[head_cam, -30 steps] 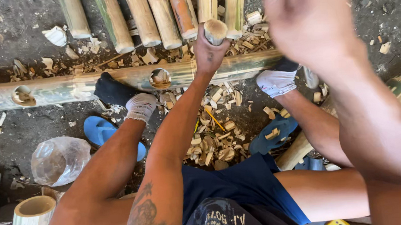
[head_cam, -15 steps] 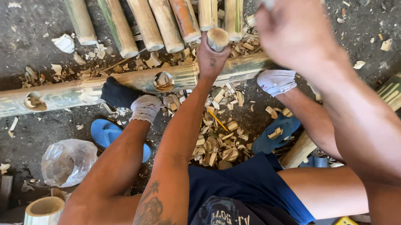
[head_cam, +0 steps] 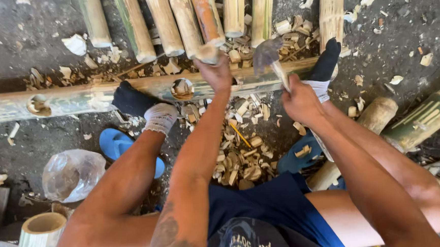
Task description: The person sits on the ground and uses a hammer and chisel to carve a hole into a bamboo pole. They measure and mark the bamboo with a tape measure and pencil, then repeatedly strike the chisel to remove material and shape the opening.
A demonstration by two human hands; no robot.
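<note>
Bamboo pole; left hand gripping wooden chisel, right hand clutching hammer.

a seated person looks down at a long bamboo pole lying crosswise on dark ground, both socked feet braced on it. the left hand grips a short wooden peg upright on the pole, just right of a round hole. the right hand holds a blurred hatchet beside the peg. wood chips lie heaped below the pole; cut bamboo lengths line up above it.
</note>
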